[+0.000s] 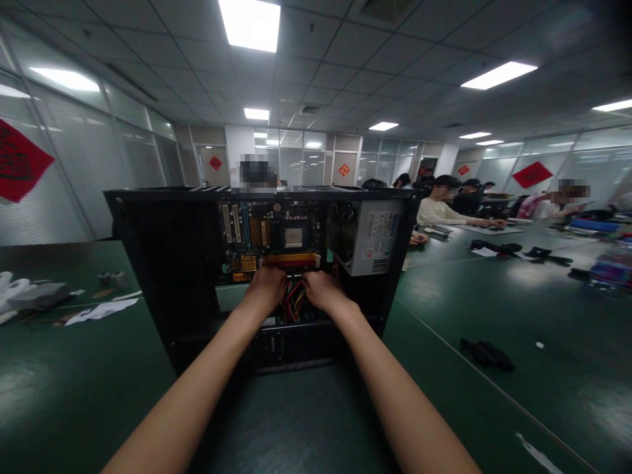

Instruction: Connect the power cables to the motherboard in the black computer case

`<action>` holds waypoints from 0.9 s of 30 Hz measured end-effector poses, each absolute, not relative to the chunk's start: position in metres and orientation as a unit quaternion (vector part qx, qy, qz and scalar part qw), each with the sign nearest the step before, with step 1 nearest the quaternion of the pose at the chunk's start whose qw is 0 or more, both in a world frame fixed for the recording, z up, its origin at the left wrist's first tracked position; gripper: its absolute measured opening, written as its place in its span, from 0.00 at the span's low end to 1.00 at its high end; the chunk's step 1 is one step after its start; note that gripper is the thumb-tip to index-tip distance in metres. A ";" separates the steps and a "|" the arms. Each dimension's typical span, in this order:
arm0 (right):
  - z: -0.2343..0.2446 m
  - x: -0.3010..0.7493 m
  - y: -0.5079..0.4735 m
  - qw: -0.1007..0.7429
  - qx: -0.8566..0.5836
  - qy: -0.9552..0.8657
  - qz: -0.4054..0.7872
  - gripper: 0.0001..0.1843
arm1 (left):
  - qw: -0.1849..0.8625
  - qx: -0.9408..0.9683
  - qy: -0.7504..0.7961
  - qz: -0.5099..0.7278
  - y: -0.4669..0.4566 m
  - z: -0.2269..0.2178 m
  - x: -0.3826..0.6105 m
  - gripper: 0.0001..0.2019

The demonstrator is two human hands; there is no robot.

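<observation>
A black computer case (148, 263) stands with its open side toward me on the green table. Both of my hands reach inside it, below the motherboard (311, 227). My left hand (266, 288) is closed at the left side of a bundle of coloured power cables (295, 301). Closed too, my right hand (323, 289) is at the bundle's right side. The fingertips are partly hidden, so the exact grip does not show. Just above the hands runs a yellowish memory module (291, 261). A silver power supply (372, 238) with a black fan sits at the upper right of the case.
The green table (444, 408) extends to both sides. On the right lie a black cloth-like item (487, 354) and a white scrap (540, 345). A grey box (40, 299) and white paper (101, 311) lie at left. Several people sit at the far right.
</observation>
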State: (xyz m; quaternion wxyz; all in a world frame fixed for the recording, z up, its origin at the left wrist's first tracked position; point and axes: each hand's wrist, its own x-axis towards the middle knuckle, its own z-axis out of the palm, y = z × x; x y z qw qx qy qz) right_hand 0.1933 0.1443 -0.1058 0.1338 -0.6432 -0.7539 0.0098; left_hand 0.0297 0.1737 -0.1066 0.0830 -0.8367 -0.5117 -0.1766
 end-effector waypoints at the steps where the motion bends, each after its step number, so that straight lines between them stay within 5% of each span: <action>1: -0.106 0.193 0.144 0.135 -0.643 -0.754 0.012 0.19 | 0.083 -0.837 -0.513 -0.173 0.173 -0.106 0.030 0.15; 19: -0.108 0.194 0.149 0.178 -0.643 -0.744 -0.034 0.16 | 0.056 -0.822 -0.532 -0.197 0.176 -0.103 0.029 0.12; 27: -0.110 0.216 0.099 0.175 -0.597 -0.772 -0.129 0.26 | 0.059 -0.818 -0.526 -0.226 0.089 -0.112 0.017 0.15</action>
